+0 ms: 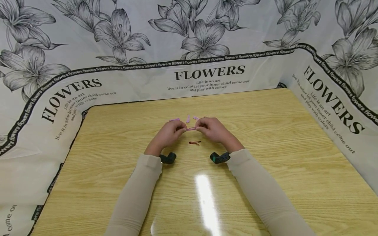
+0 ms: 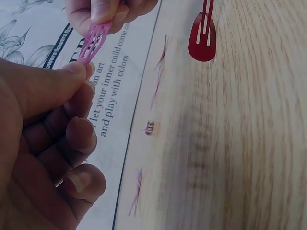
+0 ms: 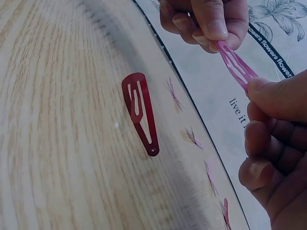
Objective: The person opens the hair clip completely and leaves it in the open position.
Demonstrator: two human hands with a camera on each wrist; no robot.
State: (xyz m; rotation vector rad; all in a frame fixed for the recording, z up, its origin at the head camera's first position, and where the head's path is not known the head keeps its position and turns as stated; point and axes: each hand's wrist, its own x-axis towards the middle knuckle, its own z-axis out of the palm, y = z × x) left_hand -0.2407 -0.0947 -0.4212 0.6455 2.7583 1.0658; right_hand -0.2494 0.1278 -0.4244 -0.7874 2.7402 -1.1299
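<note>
Between my two hands a pink snap hair clip [image 1: 191, 128] is held above the table. My left hand [image 1: 169, 135] pinches one end of it between thumb and forefinger; its other fingers are loosely curled in the left wrist view. At the opposite end, my right hand [image 1: 215, 129] pinches the same clip [image 3: 236, 64] with thumb and finger. Nearer to me, a dark red snap hair clip [image 1: 194, 143] lies on the table, its inner tongue standing away from the frame in the right wrist view.
Beyond the hands lie several more clips, among them a purple-pink clip [image 1: 174, 120] by the left hand, a light pink clip [image 1: 188, 119] in the middle and a reddish clip [image 3: 226, 214] at the right. Flower-printed cloth [image 1: 133, 82] borders the wooden table [image 1: 265, 131].
</note>
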